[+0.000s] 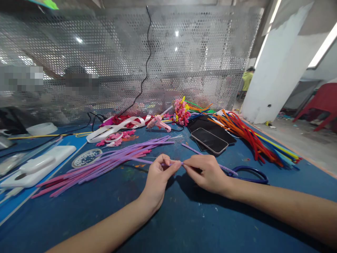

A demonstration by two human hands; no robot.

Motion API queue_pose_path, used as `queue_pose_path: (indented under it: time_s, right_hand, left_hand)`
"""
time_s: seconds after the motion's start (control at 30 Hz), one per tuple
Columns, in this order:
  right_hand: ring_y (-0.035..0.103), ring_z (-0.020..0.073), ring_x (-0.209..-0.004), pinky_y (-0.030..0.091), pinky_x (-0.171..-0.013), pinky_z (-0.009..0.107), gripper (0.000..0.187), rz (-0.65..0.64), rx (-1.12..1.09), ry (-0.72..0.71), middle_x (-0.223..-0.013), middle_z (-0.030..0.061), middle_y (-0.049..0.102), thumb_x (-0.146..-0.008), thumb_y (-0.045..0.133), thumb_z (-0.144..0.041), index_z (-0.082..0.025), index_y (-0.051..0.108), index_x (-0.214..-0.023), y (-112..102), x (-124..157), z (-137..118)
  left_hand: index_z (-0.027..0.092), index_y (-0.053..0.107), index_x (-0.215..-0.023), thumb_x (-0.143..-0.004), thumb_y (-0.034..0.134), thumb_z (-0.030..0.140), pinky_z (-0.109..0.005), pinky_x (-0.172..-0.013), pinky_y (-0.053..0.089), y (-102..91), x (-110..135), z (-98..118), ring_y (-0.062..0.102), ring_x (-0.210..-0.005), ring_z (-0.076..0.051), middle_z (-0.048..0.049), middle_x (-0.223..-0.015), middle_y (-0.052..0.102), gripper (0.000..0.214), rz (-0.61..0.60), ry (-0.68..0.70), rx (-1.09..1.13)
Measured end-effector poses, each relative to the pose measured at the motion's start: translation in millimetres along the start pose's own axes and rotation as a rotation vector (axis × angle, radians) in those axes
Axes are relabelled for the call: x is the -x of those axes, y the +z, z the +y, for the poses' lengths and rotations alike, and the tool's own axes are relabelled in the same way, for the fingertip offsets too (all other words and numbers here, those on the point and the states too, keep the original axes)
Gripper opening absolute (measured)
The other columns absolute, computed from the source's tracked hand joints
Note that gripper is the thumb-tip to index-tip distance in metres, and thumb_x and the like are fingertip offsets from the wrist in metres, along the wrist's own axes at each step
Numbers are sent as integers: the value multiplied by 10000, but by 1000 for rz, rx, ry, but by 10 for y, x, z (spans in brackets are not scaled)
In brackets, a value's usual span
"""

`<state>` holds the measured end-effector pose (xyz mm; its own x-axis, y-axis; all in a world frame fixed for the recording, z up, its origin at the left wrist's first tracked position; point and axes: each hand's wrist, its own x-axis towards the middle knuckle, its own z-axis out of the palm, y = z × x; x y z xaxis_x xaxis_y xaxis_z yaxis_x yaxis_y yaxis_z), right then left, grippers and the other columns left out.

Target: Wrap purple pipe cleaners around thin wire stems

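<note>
1. Lilac, in the head view, is the colour at the centre: a single lilac pipe cleaner (142, 161) lies just above the blue table (184, 221), held between both hands.
2. Left hand (158, 177) has its thumb and forefinger pinched closed on the stem. The other fingers are curled under.
3. Right hand (206, 172) pinches the same stem in the same way, and its fingertips almost touch those of the left.
4. The stem's long axis runs crosswise in front of the person, left to right. One end trails left toward the pile, and the other pokes out past the right hand.
5. A loose pile of purple and pink pipe cleaners (105, 162) fans out to the left, nearer the left hand.
6. A blue hoop (251, 175) lies just beside the right wrist.
7. Farther back are a phone (209, 140), an orange bundle (244, 135), a pink glue gun (159, 123) and white ribbon (116, 128), all in front of a perforated metal screen (184, 52).
</note>
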<state>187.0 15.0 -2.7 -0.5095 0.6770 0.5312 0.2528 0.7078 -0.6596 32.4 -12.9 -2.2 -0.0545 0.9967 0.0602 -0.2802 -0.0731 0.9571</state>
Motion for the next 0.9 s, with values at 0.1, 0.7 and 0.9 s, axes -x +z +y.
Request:
queue_pose_path:
  time_s: [0.1,0.7,0.9]
  right_hand:
    - [399,84,-524,306,-538,234,242,-37,116,-46,-548,2,492,-807,468,-184,-129,595,-608,-32,-12,-16]
    - [519,76,-550,398,-542,195,195,-338,-652,447,-641,9,659,-646,733,-307,-130,708,-723,-78,-96,166]
    - [518,37,-499,380,-505,158,217,-290,-1101,657,-625,9,659,-636,759,-310,-131,683,-731,-61,-83,150]
  left_hand:
    - [181,336,-642,-682,710,174,-173,-562,353,-8,9,3,475,-528,-48,82,-589,589,376,4,-4,-35]
    - [174,401,-575,-696,685,211,-284,-783,396,-157,-20,135,535,-860,-168,-29,-858,565,311,-219,348,-571]
    - [177,558,-721,-743,643,273,-272,-765,419,-133,-29,125,552,-821,-164,-28,-840,593,130,-316,124,-340]
